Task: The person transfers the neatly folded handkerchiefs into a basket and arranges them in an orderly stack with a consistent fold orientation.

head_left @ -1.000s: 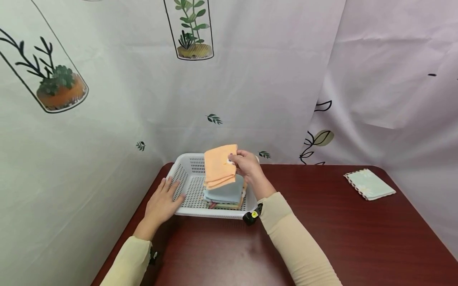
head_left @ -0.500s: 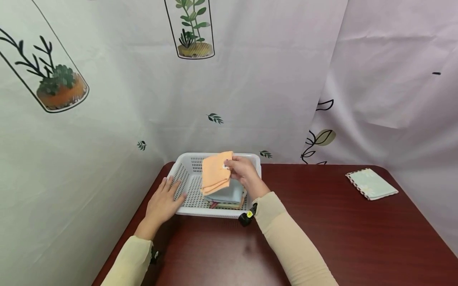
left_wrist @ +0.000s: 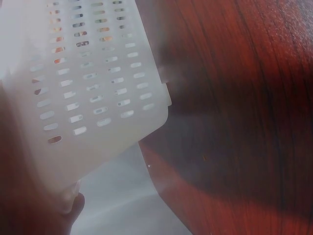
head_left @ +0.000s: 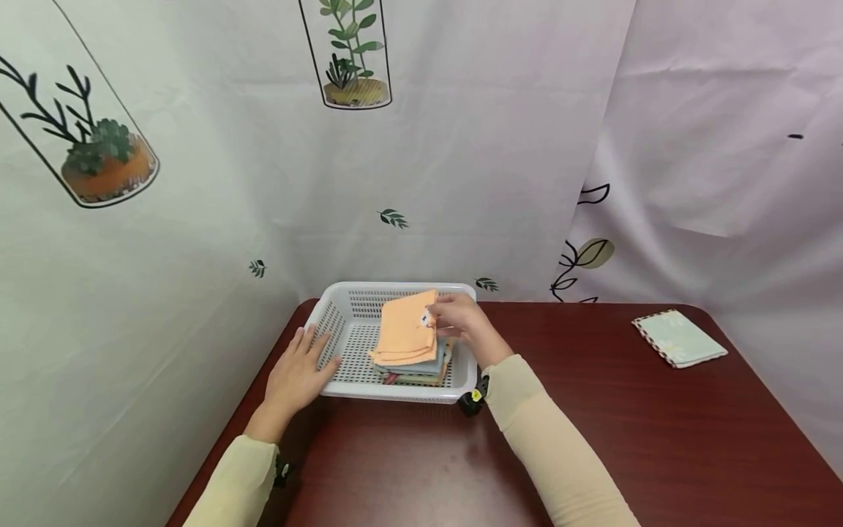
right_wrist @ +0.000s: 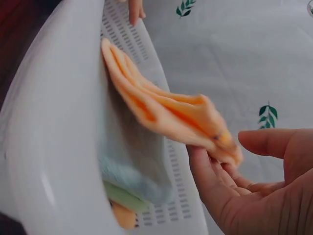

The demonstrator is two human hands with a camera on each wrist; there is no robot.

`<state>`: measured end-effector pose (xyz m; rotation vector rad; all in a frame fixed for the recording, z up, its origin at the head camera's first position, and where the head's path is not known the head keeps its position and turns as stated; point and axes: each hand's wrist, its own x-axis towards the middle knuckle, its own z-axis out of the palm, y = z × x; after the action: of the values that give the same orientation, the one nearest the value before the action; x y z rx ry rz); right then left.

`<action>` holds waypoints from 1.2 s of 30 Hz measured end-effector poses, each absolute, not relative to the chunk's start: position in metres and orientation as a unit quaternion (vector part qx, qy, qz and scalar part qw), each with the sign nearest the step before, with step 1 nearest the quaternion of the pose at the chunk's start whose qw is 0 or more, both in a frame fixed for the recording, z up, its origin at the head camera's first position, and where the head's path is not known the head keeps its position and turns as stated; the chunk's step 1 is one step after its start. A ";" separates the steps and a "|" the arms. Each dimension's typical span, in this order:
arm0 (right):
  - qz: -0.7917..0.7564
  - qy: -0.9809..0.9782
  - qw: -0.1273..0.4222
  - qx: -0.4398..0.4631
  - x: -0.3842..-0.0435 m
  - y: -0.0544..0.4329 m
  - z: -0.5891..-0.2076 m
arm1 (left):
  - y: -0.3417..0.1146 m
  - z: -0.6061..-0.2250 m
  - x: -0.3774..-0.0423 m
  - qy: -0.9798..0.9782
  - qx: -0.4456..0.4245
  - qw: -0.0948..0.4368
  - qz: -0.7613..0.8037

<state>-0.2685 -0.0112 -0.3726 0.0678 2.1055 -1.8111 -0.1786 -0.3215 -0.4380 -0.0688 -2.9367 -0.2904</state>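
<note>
A folded orange cloth (head_left: pixel 406 327) lies tilted over a stack in the white basket (head_left: pixel 395 393), its near edge down on a folded blue cloth (right_wrist: pixel 129 147). My right hand (head_left: pixel 461 322) is at the cloth's right edge. In the right wrist view, the right fingers (right_wrist: pixel 210 176) are under that raised edge, while the thumb (right_wrist: pixel 264 142) stands apart from it. My left hand (head_left: pixel 298 373) rests on the basket's left rim with its fingers spread and fairly straight. The left wrist view shows the basket's slotted wall (left_wrist: pixel 93 93) and little of the hand.
Under the blue cloth lies a green cloth (right_wrist: pixel 124 196) with a patterned edge. A pale green folded cloth (head_left: pixel 680 339) with a checked border lies at the right of the dark red table (head_left: pixel 593 410). A printed curtain (head_left: pixel 461 183) hangs behind and left.
The orange cloth has come down onto the blue cloth in the basket. My right thumb has come off it, and the hand has moved slightly right. My left hand stays on the rim.
</note>
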 end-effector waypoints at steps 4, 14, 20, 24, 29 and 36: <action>-0.655 0.738 0.160 0.022 -0.269 0.000 -0.369 | -0.322 -0.437 -0.178 -0.991 -0.022 0.092 -0.100; -0.658 0.743 0.116 0.017 -0.270 0.033 -0.360 | -0.323 -0.436 -0.178 -0.992 -0.022 0.081 -0.098; -0.650 0.753 0.107 0.016 -0.271 0.049 -0.357 | -0.323 -0.437 -0.178 -0.992 -0.026 0.081 -0.095; -0.641 0.760 0.105 0.011 -0.273 0.058 -0.356 | -0.323 -0.436 -0.178 -0.992 -0.029 0.082 -0.097; -0.632 0.768 0.108 0.011 -0.273 0.068 -0.353 | -0.324 -0.437 -0.179 -0.992 -0.028 0.080 -0.095; -0.617 0.778 0.116 0.000 -0.272 0.085 -0.351 | -0.323 -0.436 -0.179 -0.992 -0.027 0.079 -0.098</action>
<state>-0.2721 0.0845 -0.3510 0.0000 2.2790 -1.8088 -0.1786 -0.3232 -0.4363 -0.0808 -2.9679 -0.2920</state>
